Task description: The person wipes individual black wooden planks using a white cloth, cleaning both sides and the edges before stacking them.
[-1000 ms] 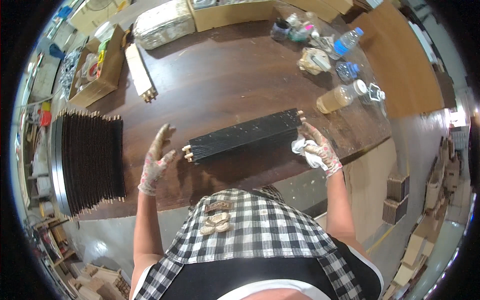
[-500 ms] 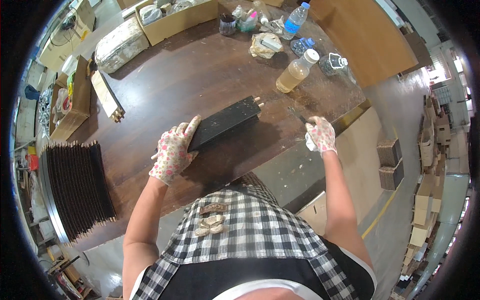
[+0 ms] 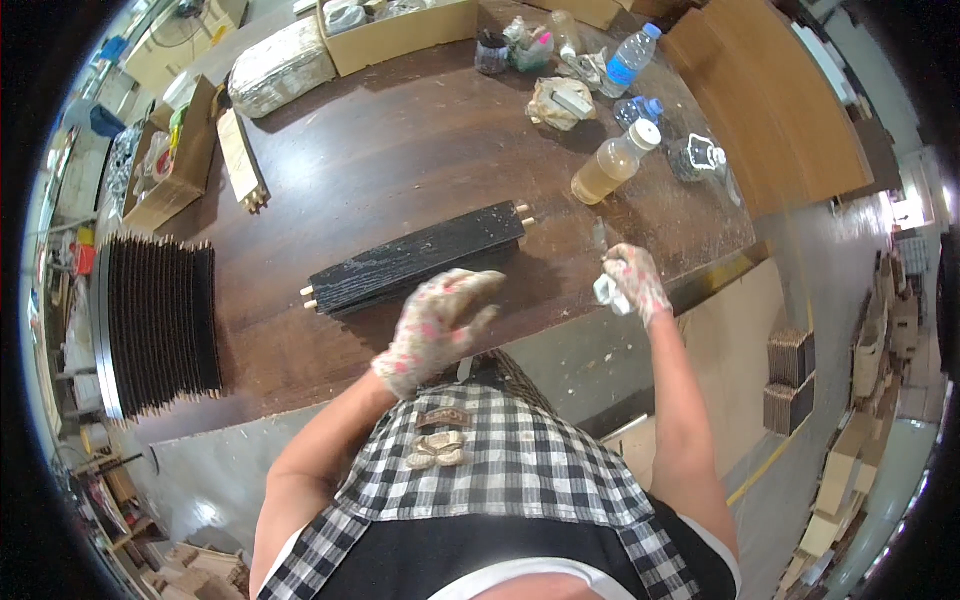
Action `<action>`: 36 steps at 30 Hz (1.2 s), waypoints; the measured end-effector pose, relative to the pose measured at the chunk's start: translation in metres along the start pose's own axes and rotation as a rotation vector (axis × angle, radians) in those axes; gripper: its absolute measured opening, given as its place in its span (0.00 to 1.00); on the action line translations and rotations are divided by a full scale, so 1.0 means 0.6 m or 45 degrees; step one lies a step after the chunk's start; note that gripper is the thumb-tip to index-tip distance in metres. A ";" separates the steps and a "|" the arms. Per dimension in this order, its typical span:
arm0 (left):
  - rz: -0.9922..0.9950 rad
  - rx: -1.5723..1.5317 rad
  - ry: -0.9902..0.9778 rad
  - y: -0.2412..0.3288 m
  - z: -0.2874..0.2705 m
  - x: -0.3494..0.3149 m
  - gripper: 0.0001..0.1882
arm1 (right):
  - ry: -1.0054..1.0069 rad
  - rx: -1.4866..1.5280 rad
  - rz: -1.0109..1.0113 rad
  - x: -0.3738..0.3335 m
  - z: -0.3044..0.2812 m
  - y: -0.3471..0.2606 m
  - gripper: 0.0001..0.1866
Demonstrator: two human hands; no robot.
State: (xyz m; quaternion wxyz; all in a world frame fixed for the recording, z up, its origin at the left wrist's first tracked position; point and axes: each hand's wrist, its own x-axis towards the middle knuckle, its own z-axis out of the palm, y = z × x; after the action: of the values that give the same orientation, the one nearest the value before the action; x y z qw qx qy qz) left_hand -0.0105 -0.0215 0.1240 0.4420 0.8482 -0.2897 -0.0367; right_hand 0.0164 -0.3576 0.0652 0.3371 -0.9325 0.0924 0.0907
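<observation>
A black wood-grained bar (image 3: 420,255) with pale dowels at both ends lies at a slant on the brown table. In front of its middle is my left hand (image 3: 440,325), in a flowered glove and slightly blurred. Its thumb stands apart from the fingers and nothing is in it; I cannot tell whether it brushes the bar. To the right, near the table's front edge, my gloved right hand (image 3: 635,275) is closed round a thin-bladed tool (image 3: 600,234) that looks like a scraper. A crumpled white cloth (image 3: 610,294) is bunched under the same hand.
A tight row of black bars (image 3: 160,330) stands at left. One pale bar (image 3: 240,160) lies near an open carton (image 3: 175,190). A bottle of yellowish liquid (image 3: 610,170) stands beyond my right hand, with other bottles and a wrapped block (image 3: 562,104) behind.
My left hand has let go of the black bar and moved right and toward me. The bar now lies free. My right hand keeps its hold, and the whole view has shifted slightly.
</observation>
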 end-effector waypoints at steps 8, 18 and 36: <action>-0.460 -1.143 -0.016 0.021 0.066 0.032 0.12 | -0.579 0.452 -0.443 -0.151 0.016 -0.149 0.06; 0.271 -0.415 0.263 -0.009 -0.033 -0.019 0.20 | -0.586 1.069 0.059 -0.162 0.055 -0.230 0.16; -0.093 -0.632 0.555 -0.235 -0.125 -0.171 0.55 | 0.214 -1.110 -0.585 -0.074 0.221 -0.462 0.07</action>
State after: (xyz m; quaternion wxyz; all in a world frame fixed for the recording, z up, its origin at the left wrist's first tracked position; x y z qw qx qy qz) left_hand -0.0069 0.1492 0.0409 0.6851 0.7124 -0.1398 0.0602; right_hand 0.0240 -0.0575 0.1449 -0.0815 -0.9870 -0.1352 -0.0312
